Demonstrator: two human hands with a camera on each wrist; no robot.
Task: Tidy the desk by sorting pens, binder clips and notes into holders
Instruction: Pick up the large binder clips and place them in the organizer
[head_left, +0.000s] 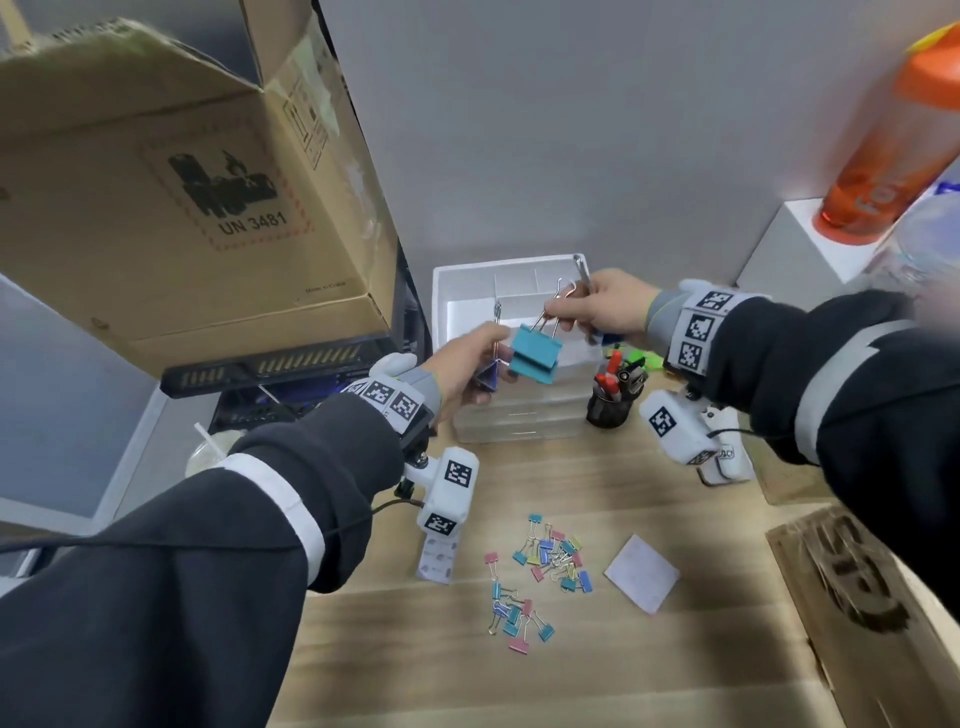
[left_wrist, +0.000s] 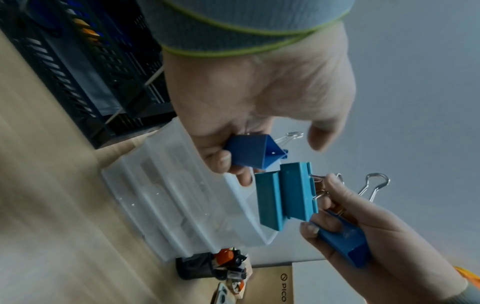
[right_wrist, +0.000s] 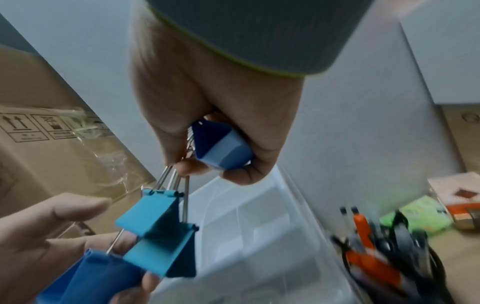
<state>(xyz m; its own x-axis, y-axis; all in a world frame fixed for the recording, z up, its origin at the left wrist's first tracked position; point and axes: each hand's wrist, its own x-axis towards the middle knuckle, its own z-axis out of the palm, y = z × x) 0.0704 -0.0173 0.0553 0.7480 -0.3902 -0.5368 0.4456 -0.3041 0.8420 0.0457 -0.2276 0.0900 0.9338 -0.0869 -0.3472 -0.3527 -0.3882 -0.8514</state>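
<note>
Both hands are raised over the white drawer organizer (head_left: 447, 291). My left hand (head_left: 480, 374) grips a large dark blue binder clip (left_wrist: 249, 152). My right hand (head_left: 558, 314) pinches the wire handles of two large teal binder clips (head_left: 535, 353), which hang just right of the dark blue one. A further blue clip (right_wrist: 221, 148) is tucked under the right hand's curled fingers. In the right wrist view the teal clips (right_wrist: 155, 216) dangle over the organizer's open top compartments (right_wrist: 259, 226). Several small coloured binder clips (head_left: 550, 556) and a pale note (head_left: 641, 571) lie on the wooden desk.
A black pen cup (head_left: 613, 405) with orange and black pens stands right of the organizer. A big cardboard box (head_left: 182, 208) rests on a black crate (head_left: 270, 364) at the left. An orange bottle (head_left: 883, 145) stands on a white block at the back right.
</note>
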